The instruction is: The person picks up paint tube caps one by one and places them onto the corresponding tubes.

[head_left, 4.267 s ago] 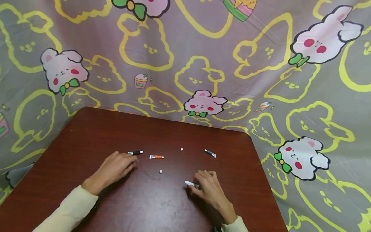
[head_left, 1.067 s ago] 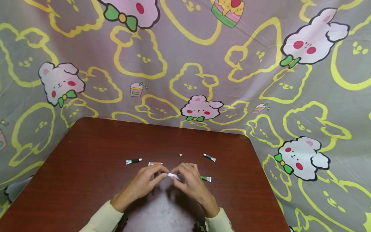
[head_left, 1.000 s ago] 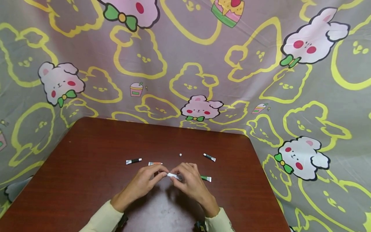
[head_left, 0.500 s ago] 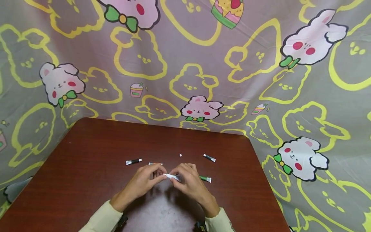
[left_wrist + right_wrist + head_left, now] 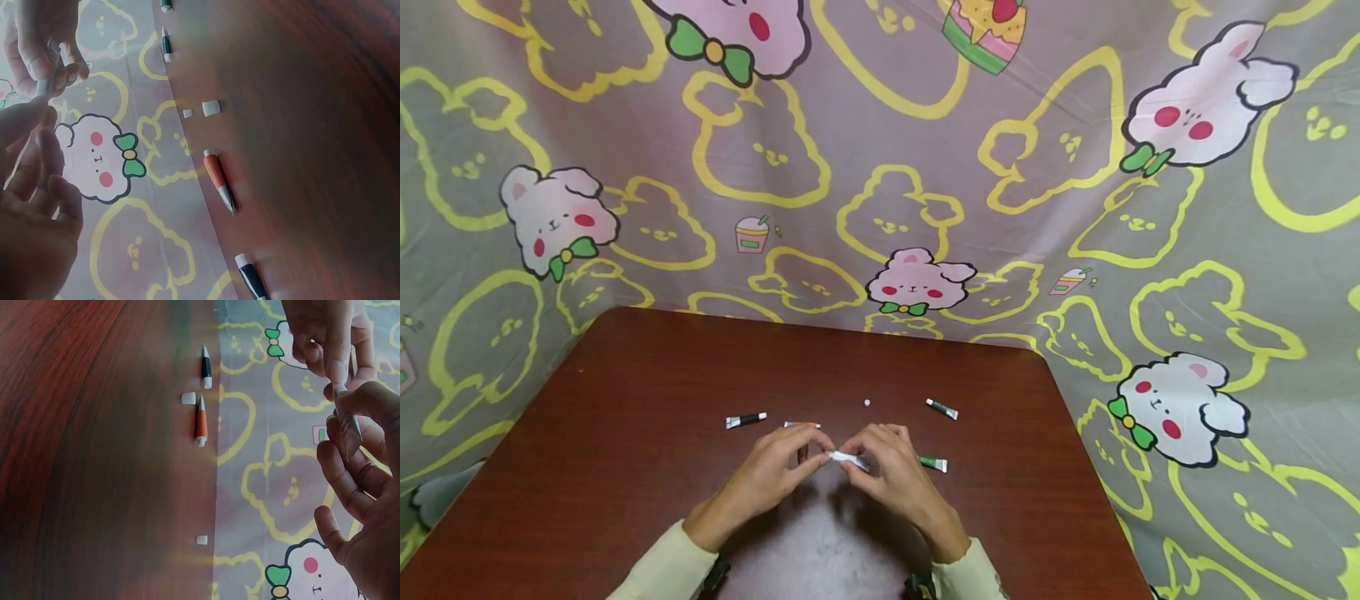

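White tube [image 5: 849, 459], one: long axis ten to four o'clock. My left hand [image 5: 767, 472]: pinches its ten-o'clock end. My right hand [image 5: 891, 471]: pinches its body, toward four. Held between both, touching each; neither nearer.

Green tube [image 5: 934, 463] partly behind right hand [image 5: 897, 473]

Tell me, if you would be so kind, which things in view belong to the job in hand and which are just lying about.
In the job, judging by touch:
white tube
left hand, pinching its tip
right hand, holding its body

Apparently just lying on the table:
black tube
orange tube
green tube
dark tube beyond the green one
two white caps
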A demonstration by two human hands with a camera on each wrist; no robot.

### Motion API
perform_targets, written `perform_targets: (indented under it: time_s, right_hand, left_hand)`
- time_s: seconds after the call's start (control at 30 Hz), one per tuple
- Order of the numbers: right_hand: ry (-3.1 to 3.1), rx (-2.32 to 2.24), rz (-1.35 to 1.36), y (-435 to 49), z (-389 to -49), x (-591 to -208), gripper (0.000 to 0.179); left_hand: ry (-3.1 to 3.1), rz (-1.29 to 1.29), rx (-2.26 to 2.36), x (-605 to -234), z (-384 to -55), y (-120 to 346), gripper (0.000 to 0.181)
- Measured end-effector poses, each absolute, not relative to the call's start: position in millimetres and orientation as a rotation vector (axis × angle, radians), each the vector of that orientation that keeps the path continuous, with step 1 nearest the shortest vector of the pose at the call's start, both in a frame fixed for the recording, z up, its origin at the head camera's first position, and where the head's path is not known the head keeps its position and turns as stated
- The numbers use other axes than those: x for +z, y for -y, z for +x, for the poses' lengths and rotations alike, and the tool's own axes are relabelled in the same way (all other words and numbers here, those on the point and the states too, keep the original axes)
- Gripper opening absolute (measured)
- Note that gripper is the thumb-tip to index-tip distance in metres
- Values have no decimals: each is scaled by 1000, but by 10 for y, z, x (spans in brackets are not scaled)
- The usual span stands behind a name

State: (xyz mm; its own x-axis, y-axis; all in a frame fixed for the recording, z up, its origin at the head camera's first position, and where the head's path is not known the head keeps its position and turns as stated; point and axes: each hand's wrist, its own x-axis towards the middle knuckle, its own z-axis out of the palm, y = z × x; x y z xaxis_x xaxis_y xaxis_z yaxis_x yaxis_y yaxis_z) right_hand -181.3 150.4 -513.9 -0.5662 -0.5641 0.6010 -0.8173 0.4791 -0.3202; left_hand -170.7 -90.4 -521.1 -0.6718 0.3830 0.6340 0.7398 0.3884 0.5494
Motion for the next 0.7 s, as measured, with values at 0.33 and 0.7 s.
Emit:
perform_targets:
  time_s: [0.33,0.7]
  right_hand:
    - [2343,858,1126,-1494,-1798,-5127,21]
    - [2298,839,1154,-1499,-1820,-5170,22]
  left_hand:
    - [2391,-849,-1132,-5220,-1658,898,33]
    - [2330,-871,-1169,-5260,-1689,915,18]
